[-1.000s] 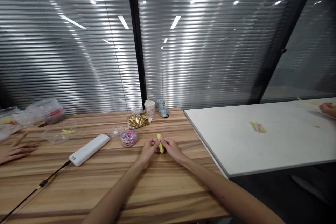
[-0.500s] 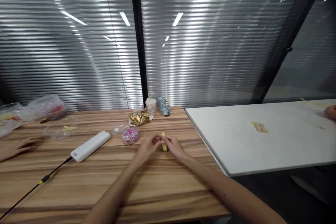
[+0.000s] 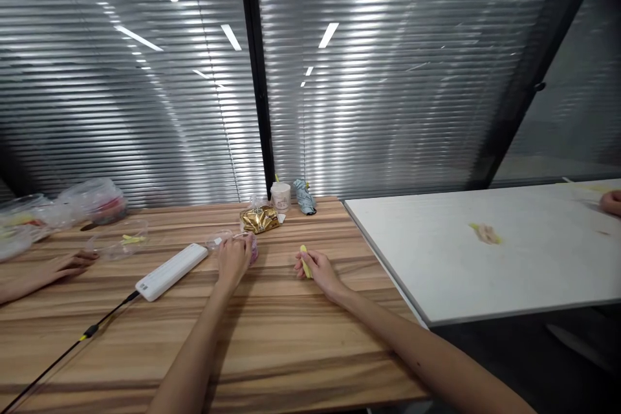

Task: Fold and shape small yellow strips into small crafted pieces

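My right hand (image 3: 321,273) is closed around a short, slim yellow piece (image 3: 306,264), held upright just over the wooden table; its exact kind is too small to tell. To the left, my left hand (image 3: 233,259) lies over a small clear round tub (image 3: 254,250) of pink and purple bits that look like tiny rubber bands. Its fingertips dip at the tub's rim and are hidden, so I cannot see whether they grip anything. A clear lid (image 3: 216,240) with a white label sits beside the tub.
Behind the tub stand a gold foil packet (image 3: 261,219), a paper cup (image 3: 281,196) and a crumpled blue-grey wrapper (image 3: 305,197). A white power strip (image 3: 172,272) with a black cable lies left. Another person's hand (image 3: 68,266) rests farther left. A white table (image 3: 436,259) adjoins on the right.
My left hand has left the yellow piece and moved left to the tub of small bits. My right hand stays in place, still holding the yellow piece.
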`<act>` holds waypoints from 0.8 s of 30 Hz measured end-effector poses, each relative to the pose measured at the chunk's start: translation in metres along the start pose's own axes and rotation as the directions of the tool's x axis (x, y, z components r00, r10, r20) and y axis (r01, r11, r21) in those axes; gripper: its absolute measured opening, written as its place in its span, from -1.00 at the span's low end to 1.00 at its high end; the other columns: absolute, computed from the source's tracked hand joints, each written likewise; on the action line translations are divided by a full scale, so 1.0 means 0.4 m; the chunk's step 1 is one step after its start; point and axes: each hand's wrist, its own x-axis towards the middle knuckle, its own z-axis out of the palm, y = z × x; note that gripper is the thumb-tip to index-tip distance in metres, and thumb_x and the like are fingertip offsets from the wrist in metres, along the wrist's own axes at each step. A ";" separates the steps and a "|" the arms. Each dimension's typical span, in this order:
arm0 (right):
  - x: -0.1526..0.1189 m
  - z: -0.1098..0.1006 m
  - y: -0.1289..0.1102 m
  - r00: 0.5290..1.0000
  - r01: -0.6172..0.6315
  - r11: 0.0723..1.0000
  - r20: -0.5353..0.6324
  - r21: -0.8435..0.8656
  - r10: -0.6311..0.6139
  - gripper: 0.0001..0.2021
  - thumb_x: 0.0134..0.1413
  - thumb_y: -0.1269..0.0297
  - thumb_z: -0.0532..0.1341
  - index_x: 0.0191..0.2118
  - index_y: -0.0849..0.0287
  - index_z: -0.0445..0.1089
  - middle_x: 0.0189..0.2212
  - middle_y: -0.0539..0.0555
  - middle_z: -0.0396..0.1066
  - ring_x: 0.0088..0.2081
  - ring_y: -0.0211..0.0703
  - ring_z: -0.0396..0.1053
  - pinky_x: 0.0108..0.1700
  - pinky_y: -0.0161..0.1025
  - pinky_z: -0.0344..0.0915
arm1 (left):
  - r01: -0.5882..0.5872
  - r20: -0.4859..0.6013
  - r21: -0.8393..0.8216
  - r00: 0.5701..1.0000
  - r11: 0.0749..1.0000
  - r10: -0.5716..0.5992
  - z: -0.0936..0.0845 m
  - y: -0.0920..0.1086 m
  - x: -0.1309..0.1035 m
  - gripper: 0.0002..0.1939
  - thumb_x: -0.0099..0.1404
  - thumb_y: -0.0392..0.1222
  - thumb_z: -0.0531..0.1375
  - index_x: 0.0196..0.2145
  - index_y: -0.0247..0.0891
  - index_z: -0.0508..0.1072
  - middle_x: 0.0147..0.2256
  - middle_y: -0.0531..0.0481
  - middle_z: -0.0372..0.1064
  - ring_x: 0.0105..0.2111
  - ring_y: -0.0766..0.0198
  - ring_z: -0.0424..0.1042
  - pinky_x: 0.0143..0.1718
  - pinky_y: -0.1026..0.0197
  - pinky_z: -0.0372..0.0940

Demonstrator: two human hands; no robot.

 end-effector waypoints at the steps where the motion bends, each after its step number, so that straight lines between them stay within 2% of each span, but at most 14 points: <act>1: 0.000 0.000 0.001 1.000 0.004 1.000 0.001 -0.001 -0.004 -0.48 -0.14 -0.20 0.09 -0.37 0.26 0.30 -0.55 0.03 0.36 -0.59 -0.30 0.29 -0.52 -0.33 0.19 | 0.008 -0.002 0.004 1.000 1.000 -0.008 -0.001 0.002 0.000 -0.43 0.30 -0.05 -0.21 -0.51 -0.35 0.49 -0.44 -0.25 0.45 -0.33 0.07 0.37 -0.20 0.11 0.10; 8: 0.000 -0.001 0.000 1.000 0.024 1.000 0.007 -0.018 -0.024 -0.50 -0.11 -0.18 0.08 -0.38 0.26 0.30 -0.55 0.03 0.35 -0.61 -0.30 0.28 -0.54 -0.33 0.19 | 0.076 -0.057 -0.011 0.995 0.997 -0.077 -0.030 0.001 0.006 -0.43 0.31 -0.07 -0.23 -0.53 -0.35 0.46 -0.47 -0.24 0.43 -0.38 0.08 0.37 -0.21 0.10 0.08; 18: 0.003 -0.002 0.003 0.999 0.034 0.999 0.025 -0.038 -0.033 -0.51 -0.09 -0.16 0.07 -0.37 0.26 0.30 -0.55 0.02 0.35 -0.60 -0.30 0.28 -0.53 -0.33 0.20 | 0.120 -0.057 -0.119 0.990 0.986 -0.128 -0.043 -0.004 0.013 -0.51 0.28 -0.11 -0.18 -0.58 -0.30 0.42 -0.50 -0.19 0.41 -0.44 0.14 0.35 -0.35 0.18 0.08; 21: 0.003 -0.002 0.005 0.999 0.037 0.999 0.025 -0.040 -0.036 -0.51 -0.08 -0.16 0.07 -0.36 0.25 0.30 -0.55 0.03 0.35 -0.60 -0.30 0.28 -0.52 -0.33 0.21 | 0.123 -0.056 -0.177 0.989 0.976 -0.135 -0.040 -0.007 0.015 -0.54 0.27 -0.11 -0.15 -0.57 -0.31 0.42 -0.50 -0.18 0.41 -0.44 0.15 0.35 -0.36 0.19 0.10; 24: 0.003 -0.003 0.005 0.999 0.039 0.998 0.027 -0.045 -0.038 -0.52 -0.08 -0.16 0.06 -0.35 0.25 0.31 -0.55 0.03 0.36 -0.59 -0.30 0.29 -0.52 -0.32 0.22 | 0.104 -0.060 -0.301 0.990 0.948 -0.127 -0.027 -0.015 0.016 -0.62 0.23 -0.13 -0.09 -0.47 -0.32 0.46 -0.43 -0.17 0.44 -0.39 0.14 0.36 -0.33 0.20 0.13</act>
